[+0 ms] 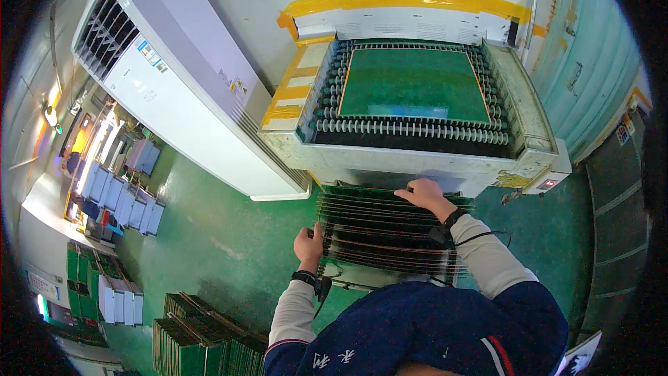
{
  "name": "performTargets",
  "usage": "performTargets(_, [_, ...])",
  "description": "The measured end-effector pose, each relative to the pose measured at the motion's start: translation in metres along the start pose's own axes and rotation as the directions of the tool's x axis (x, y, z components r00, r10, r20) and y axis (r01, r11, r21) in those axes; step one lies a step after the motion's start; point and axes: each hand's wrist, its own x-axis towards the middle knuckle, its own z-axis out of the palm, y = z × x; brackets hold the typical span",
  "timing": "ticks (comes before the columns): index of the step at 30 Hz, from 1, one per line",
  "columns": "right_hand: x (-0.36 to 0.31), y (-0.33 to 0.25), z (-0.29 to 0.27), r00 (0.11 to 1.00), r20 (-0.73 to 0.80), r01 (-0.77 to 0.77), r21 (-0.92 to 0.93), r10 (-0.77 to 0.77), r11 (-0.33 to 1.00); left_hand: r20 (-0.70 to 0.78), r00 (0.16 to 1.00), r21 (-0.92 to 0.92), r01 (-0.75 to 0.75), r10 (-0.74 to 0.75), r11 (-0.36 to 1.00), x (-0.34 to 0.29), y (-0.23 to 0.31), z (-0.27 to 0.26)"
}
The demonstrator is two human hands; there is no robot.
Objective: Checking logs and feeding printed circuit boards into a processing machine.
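Note:
In front of me stands a rack (390, 259) filled with several thin, dark green panels with copper-coloured edges, set upright in rows. At its left side is my left hand (308, 245), closed, thumb side up, beside the panel ends; what its fingers hold, if anything, is hidden. Farther off, my right hand (423, 195) is bent over the top edge of a green panel (355, 191) near the far end of the rack, fingers closed on it. Beyond the rack, a large green board (417, 83) lies flat on the machine's rollers (410, 127).
A pale machine (396, 162) with yellow tape borders the rack's far side. To its left stands a tall white air conditioner (202, 97). More green panels (202, 338) stand on the floor at lower left. A dark panelled surface (616, 202) is at right.

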Motion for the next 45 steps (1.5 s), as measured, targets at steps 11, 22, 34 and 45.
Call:
performTargets(11, [-0.0020, 0.0002, -0.0008, 1.000, 0.004, -0.011, 0.003, 0.011, 1.000, 0.008, 1.000, 0.016, 0.012, -0.012, 1.000, -0.0012, 0.0043, -0.0028])
performTargets(22, [-0.0016, -0.0003, -0.0007, 1.000, 0.006, -0.019, -0.006, 0.019, 1.000, 0.013, 1.000, 0.015, 0.011, -0.011, 1.000, -0.0002, 0.0012, -0.0007])
performTargets(34, [-0.0030, -0.0005, -0.0018, 1.000, -0.001, -0.014, 0.000, 0.014, 1.000, -0.027, 1.000, 0.025, 0.000, 0.001, 1.000, -0.0041, 0.0102, -0.0058])
performTargets(45, [-0.0018, -0.0018, -0.0020, 0.999, 0.013, -0.036, -0.012, 0.036, 0.999, -0.011, 1.000, 0.024, 0.011, -0.011, 1.000, -0.0021, 0.0059, -0.0038])
